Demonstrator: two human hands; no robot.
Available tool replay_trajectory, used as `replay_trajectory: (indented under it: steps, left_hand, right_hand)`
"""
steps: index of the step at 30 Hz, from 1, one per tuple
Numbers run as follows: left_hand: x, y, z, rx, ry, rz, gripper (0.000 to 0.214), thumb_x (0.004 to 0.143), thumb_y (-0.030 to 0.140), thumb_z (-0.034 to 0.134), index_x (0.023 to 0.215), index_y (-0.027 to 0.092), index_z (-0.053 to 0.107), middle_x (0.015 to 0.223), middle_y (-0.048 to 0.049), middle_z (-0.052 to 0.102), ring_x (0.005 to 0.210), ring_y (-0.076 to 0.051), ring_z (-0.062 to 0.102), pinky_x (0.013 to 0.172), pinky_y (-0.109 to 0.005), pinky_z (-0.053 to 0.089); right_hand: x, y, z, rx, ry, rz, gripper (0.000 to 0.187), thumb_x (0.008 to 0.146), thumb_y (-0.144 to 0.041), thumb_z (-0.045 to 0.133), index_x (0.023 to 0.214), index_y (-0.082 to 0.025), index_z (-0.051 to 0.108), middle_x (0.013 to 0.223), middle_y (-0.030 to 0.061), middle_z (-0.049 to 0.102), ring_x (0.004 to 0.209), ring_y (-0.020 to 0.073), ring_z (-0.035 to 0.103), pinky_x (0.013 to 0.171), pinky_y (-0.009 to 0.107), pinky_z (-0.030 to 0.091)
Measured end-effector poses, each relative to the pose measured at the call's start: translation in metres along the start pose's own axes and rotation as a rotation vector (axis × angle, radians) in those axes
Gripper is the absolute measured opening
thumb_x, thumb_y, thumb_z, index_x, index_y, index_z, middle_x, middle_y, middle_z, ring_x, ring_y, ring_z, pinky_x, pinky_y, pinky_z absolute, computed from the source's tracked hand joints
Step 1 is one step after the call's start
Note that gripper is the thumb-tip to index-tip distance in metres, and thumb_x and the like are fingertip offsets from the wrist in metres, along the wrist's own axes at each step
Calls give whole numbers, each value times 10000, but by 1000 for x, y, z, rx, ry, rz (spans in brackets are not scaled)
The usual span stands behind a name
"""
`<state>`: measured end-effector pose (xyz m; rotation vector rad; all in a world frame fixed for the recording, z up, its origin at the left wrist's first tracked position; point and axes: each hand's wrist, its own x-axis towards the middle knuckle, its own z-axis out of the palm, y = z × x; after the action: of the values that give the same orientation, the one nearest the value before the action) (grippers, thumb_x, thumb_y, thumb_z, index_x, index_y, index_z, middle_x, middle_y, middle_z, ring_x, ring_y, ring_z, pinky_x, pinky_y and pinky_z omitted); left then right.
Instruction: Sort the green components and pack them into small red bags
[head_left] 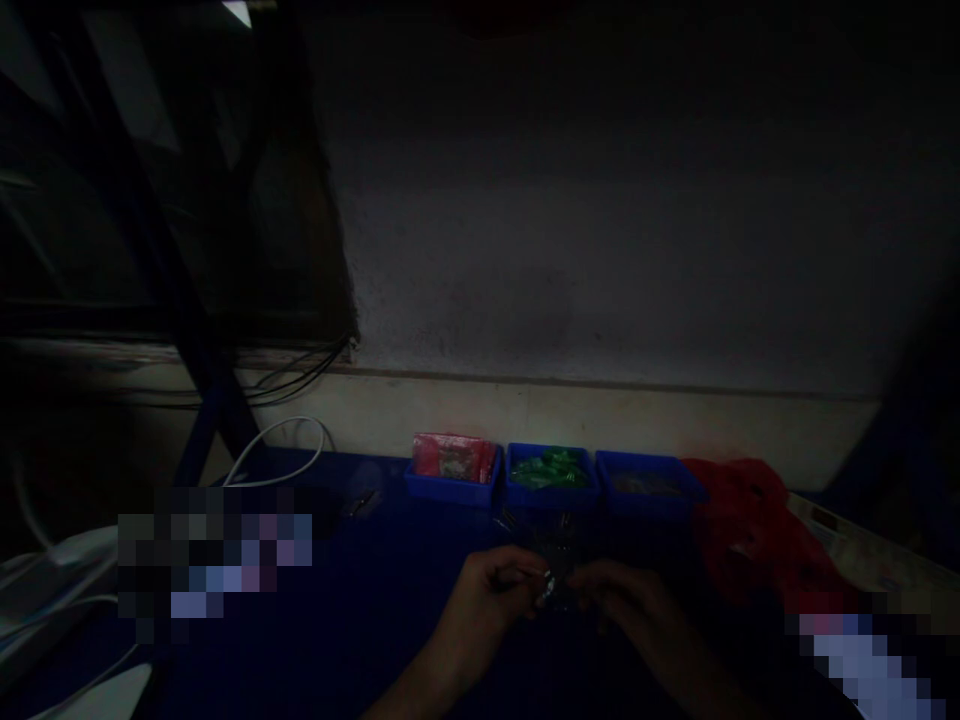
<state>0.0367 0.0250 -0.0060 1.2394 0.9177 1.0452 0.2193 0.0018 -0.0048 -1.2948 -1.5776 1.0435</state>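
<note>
Both hands meet over the dark blue table, in dim light. My left hand point(491, 595) is closed in a pinch on the left side of a small clear plastic bag point(556, 588), which glints near the fingertips. Fingers bent, my right hand point(626, 595) pinches at the bag's right side. What the bag contains is too dark to make out. Just beyond the hands lie a few small shiny pieces point(507, 517), their kind unclear.
Behind the hands stand three blue bins: one with red packets point(450, 458), one with green packets point(551, 467), one point(651, 476) with indistinct contents. A red plastic bag point(757, 530) lies at right. A white cable point(281, 422) loops at left. A wall rises behind.
</note>
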Motion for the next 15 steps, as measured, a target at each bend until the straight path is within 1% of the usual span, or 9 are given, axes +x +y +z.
replay_trajectory:
  steps: [6,15]
  left_hand:
    - [-1,-1,-1,-15,-17,13,151,591,102,589,712,122,676,581,8,640,537,-111,549,520,-219,417]
    - [0,0,-2,22,-15,8,146,593,91,594,705,118,684,581,3,655,534,-109,550,523,-214,405]
  right_hand:
    - [1,-1,-1,-14,3,-1,247,722,-272,485,797,-207,711,698,23,666,594,169,571,569,280,437]
    - [-1,0,1,-8,32,2,253,703,-283,482,776,-183,702,691,39,666,606,185,589,571,293,449]
